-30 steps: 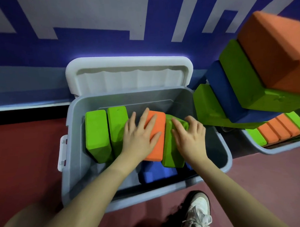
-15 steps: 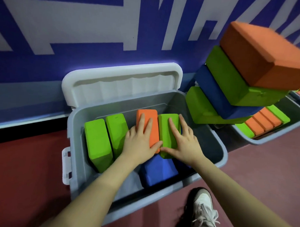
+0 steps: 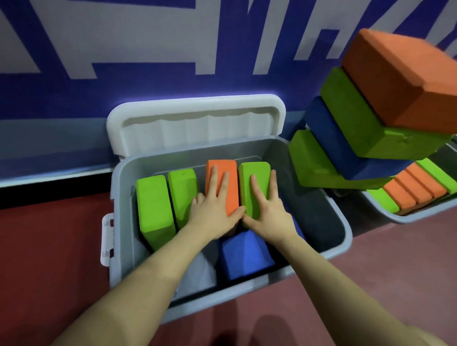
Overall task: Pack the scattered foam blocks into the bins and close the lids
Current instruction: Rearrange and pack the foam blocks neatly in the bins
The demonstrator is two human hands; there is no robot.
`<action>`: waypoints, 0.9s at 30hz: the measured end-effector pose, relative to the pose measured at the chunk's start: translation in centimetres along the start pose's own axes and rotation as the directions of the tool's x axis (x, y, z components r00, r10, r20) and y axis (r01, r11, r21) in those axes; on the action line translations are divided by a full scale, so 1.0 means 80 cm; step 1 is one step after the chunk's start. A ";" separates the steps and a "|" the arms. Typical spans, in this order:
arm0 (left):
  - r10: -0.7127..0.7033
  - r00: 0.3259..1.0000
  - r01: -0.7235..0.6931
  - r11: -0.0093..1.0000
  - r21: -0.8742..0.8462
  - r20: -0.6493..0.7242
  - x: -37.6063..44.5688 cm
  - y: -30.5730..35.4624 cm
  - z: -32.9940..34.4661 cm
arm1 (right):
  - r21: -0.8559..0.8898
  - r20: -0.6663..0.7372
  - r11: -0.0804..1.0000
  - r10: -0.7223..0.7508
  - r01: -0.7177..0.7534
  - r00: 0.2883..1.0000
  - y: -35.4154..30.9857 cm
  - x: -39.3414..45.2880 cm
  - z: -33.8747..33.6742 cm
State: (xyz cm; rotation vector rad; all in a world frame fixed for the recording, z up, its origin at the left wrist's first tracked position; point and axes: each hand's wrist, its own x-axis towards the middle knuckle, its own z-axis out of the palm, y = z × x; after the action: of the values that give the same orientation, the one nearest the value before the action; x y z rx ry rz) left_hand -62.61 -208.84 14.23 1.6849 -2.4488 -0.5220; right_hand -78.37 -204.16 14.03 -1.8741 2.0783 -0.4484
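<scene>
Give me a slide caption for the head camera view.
Both hands press orange block and green block upright inside the open grey bin.

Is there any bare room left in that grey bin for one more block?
Yes. The widest free patch is the dark floor between the green block under the right hand and the bin's right wall. It is crowded on the left, where two green blocks and an orange block under the left hand stand side by side.

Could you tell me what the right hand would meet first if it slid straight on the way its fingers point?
Probably the bin's far wall; the right hand lies flat on the green block, fingers aimed there.
</scene>
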 end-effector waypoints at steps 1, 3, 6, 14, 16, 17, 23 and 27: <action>-0.006 1.000 0.007 1.000 -0.027 0.005 0.001 0.001 0.003 | 0.025 0.022 1.000 -0.012 0.011 1.000 0.004 0.002 -0.003; -0.010 1.000 0.009 0.996 -0.093 -0.003 0.006 0.000 0.006 | 0.086 0.063 0.995 -0.049 0.043 0.997 0.012 0.006 -0.009; -0.036 0.997 0.023 0.984 -0.177 -0.071 0.004 0.003 0.004 | 0.158 0.086 0.984 -0.101 0.087 0.991 0.025 0.006 -0.019; -0.165 0.946 0.117 0.976 -0.183 -0.278 -0.055 0.060 -0.055 | -0.018 -0.146 0.976 -0.218 0.217 0.965 0.005 -0.020 -0.070; -0.201 0.934 0.152 0.972 -0.179 -0.295 -0.068 0.072 -0.070 | -0.045 -0.157 0.973 -0.231 0.227 0.960 -0.004 -0.027 -0.083; -0.211 0.927 0.163 0.971 -0.175 -0.310 -0.073 0.077 -0.077 | -0.043 -0.156 0.974 -0.228 0.224 0.961 -0.009 -0.029 -0.090; -0.284 0.891 0.214 0.951 -0.224 -0.355 -0.105 0.080 -0.129 | -0.017 -0.143 0.981 -0.193 0.192 0.971 -0.067 -0.045 -0.138; -0.322 0.866 0.249 0.942 -0.227 -0.383 -0.134 0.073 -0.166 | -0.007 -0.100 0.972 -0.232 0.233 0.967 -0.107 -0.056 -0.163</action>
State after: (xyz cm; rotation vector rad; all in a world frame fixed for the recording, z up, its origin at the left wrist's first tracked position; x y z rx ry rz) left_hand -59.93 -199.87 29.64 1.8692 -1.8176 -0.3421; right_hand -75.74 -200.17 29.53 -2.1444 1.9213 -0.6145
